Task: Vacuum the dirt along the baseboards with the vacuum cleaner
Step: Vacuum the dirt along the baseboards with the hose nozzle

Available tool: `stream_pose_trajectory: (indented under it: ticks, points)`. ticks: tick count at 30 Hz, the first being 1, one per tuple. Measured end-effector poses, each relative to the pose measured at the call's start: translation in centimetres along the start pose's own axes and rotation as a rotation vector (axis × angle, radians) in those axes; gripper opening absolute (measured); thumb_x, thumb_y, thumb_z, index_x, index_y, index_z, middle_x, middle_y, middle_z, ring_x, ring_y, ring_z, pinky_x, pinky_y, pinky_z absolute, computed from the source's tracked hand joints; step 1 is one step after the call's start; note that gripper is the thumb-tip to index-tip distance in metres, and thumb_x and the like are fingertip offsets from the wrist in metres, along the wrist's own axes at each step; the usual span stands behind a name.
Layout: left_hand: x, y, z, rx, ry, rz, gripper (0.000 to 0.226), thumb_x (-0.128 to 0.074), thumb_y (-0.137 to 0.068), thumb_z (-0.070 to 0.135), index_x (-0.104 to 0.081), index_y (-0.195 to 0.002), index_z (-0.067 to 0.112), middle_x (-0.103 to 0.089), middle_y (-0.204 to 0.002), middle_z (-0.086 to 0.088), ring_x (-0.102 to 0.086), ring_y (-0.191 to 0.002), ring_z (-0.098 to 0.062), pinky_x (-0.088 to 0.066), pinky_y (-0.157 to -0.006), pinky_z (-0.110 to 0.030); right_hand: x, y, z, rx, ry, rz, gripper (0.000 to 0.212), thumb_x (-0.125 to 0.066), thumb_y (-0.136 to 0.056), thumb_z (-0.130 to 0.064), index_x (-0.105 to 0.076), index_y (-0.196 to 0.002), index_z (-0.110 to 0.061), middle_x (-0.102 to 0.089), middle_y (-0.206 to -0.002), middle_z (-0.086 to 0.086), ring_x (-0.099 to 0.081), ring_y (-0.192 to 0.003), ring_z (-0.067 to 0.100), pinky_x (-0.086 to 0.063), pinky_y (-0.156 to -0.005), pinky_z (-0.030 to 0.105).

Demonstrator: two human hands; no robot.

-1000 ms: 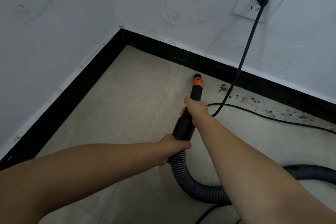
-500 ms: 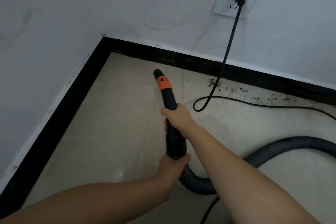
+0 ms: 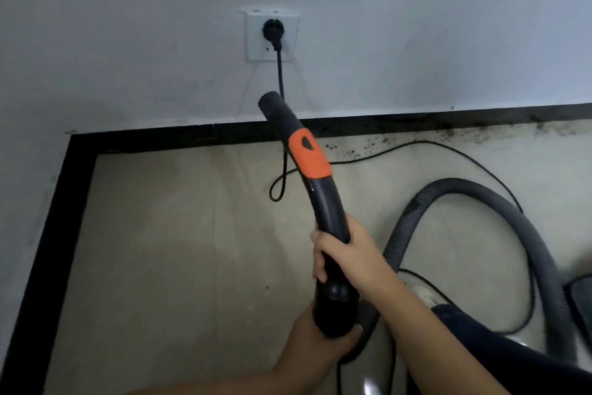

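Dirt (image 3: pixel 461 137) lies in a dark speckled band on the floor (image 3: pixel 179 234) right against the black baseboard (image 3: pixel 416 120), thickest to the right of the wall socket (image 3: pixel 272 35) and running on toward the right edge of view; the stretch by the corner on the left looks clean. The vacuum wand (image 3: pixel 323 202), black with an orange collar (image 3: pixel 309 156), is lifted off the floor with its open mouth tilted up toward the wall, so no suction reaches the debris now. The right hand (image 3: pixel 346 255) is wrapped around the wand's middle and the left hand (image 3: pixel 333 340) is clamped around the thick cuff where the ribbed hose (image 3: pixel 474 199) joins, the two hands close together on the tube. To do this step well, I would tip the mouth down until it sits nearly flat on the tile, touching the foot of the baseboard, then draw it slowly rightward along the seam so the specks have time to lift. The power cord (image 3: pixel 400 151) drops from the socket and trails across the floor just beside the dirt; the nozzle should pass between cord and baseboard, or the cord should be nudged aside first, lest it be sucked against the mouth. The hose loops loosely on the right and seems to have slack enough to follow.
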State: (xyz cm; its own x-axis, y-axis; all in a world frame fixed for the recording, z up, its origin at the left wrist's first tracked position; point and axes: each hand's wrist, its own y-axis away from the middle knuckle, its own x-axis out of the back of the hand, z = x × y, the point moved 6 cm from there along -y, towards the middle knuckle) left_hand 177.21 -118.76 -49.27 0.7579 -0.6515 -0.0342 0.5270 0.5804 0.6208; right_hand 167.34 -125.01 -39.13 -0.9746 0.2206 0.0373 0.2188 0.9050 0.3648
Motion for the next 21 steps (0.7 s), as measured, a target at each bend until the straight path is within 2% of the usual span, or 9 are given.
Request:
stream_pose_trajectory:
  ticks: [3, 5, 7, 10, 13, 15, 17, 19, 21]
  points:
    - [-1.6, -1.1, 2.9, -0.120, -0.033, -0.116, 0.042, -0.078, -0.077, 0.016, -0.054, -0.100, 0.041, -0.064, -0.086, 0.037, -0.056, -0.085, 0.024, -0.044, -0.073, -0.005, 3.9, 0.8, -1.5, 0.043, 0.014, 0.261, 0.010, -0.054, -0.093, -0.002, -0.046, -0.090, -0.006, -0.053, -0.048, 0.008, -0.051, -0.042, 0.023, -0.049, -0.054, 0.035]
    - [-3.1, -2.4, 5.0, -0.181, -0.043, -0.190, 0.042, -0.076, -0.079, 0.013, -0.053, -0.099, 0.041, -0.065, -0.093, 0.025, -0.058, -0.083, 0.020, -0.046, -0.073, -0.006, 6.6, 0.7, -1.8, 0.015, 0.010, 0.424, 0.011, -0.057, -0.091, -0.007, -0.046, -0.090, -0.008, -0.055, -0.049, 0.009, -0.053, -0.045, 0.025, -0.048, -0.055, 0.036]
    - [-4.9, -3.9, 6.6, -0.208, -0.042, -0.247, 0.039, -0.077, -0.079, 0.016, -0.053, -0.100, 0.039, -0.066, -0.100, 0.011, -0.061, -0.089, 0.008, -0.049, -0.079, -0.013, 9.6, -0.2, -1.7, -0.051, 0.021, 0.535, 0.011, -0.058, -0.088, -0.010, -0.047, -0.089, -0.010, -0.056, -0.052, 0.012, -0.054, -0.047, 0.025, -0.048, -0.056, 0.036]
    - [-8.4, -6.2, 8.7, -0.171, -0.091, -0.434, 0.042, -0.076, -0.073, 0.029, -0.054, -0.109, 0.031, -0.065, -0.115, -0.002, -0.061, -0.108, -0.014, -0.049, -0.094, -0.029, 14.3, -1.9, -1.3, -0.172, 0.059, 0.588, 0.011, -0.057, -0.086, -0.011, -0.047, -0.090, -0.009, -0.055, -0.058, 0.012, -0.053, -0.045, 0.023, -0.050, -0.054, 0.034]
    - [-11.3, -9.4, 10.5, -0.144, -0.329, -0.753, 0.031, -0.073, -0.084, 0.025, -0.055, -0.109, 0.028, -0.063, -0.114, 0.001, -0.058, -0.108, -0.016, -0.048, -0.094, -0.026, 19.0, -3.2, -0.4, -0.274, 0.122, 0.602, 0.014, -0.057, -0.085, -0.013, -0.048, -0.093, -0.007, -0.057, -0.063, 0.013, -0.054, -0.046, 0.024, -0.050, -0.050, 0.031]
    - [-11.5, -13.2, 10.9, -0.140, -0.613, -0.834, 0.035, -0.069, -0.086, 0.033, -0.057, -0.116, 0.019, -0.064, -0.117, -0.004, -0.060, -0.107, -0.017, -0.048, -0.095, -0.031, 21.4, -3.6, 0.5, -0.308, 0.119, 0.616, 0.015, -0.057, -0.085, -0.013, -0.049, -0.094, -0.006, -0.056, -0.063, 0.014, -0.053, -0.045, 0.024, -0.050, -0.049, 0.031]
    - [-10.4, -18.8, 11.7, -0.152, -0.849, -0.715, 0.038, -0.067, -0.088, 0.033, -0.059, -0.117, 0.010, -0.066, -0.115, -0.009, -0.062, -0.099, -0.017, -0.048, -0.089, -0.030, 23.3, -3.6, 1.4, -0.340, 0.088, 0.621, 0.013, -0.057, -0.086, -0.012, -0.049, -0.094, -0.005, -0.055, -0.060, 0.013, -0.053, -0.043, 0.023, -0.050, -0.048, 0.030]
    - [-8.2, -24.7, 13.6, -0.249, -1.006, -0.416, 0.026, -0.063, -0.090, 0.024, -0.063, -0.111, 0.008, -0.067, -0.113, -0.011, -0.062, -0.099, -0.021, -0.046, -0.083, -0.027, 24.6, -3.2, 2.3, -0.364, 0.010, 0.612, 0.010, -0.056, -0.088, -0.010, -0.049, -0.093, -0.005, -0.054, -0.056, 0.011, -0.051, -0.041, 0.022, -0.049, -0.046, 0.030]
    - [-5.9, -29.4, 15.5, -0.318, -1.048, -0.105, 0.016, -0.055, -0.092, 0.016, -0.063, -0.105, 0.012, -0.066, -0.112, -0.010, -0.061, -0.100, -0.025, -0.047, -0.083, -0.030, 25.6, -2.5, 3.4, -0.356, -0.078, 0.598, 0.008, -0.055, -0.089, -0.006, -0.047, -0.090, -0.005, -0.050, -0.053, 0.010, -0.048, -0.041, 0.022, -0.047, -0.044, 0.029]
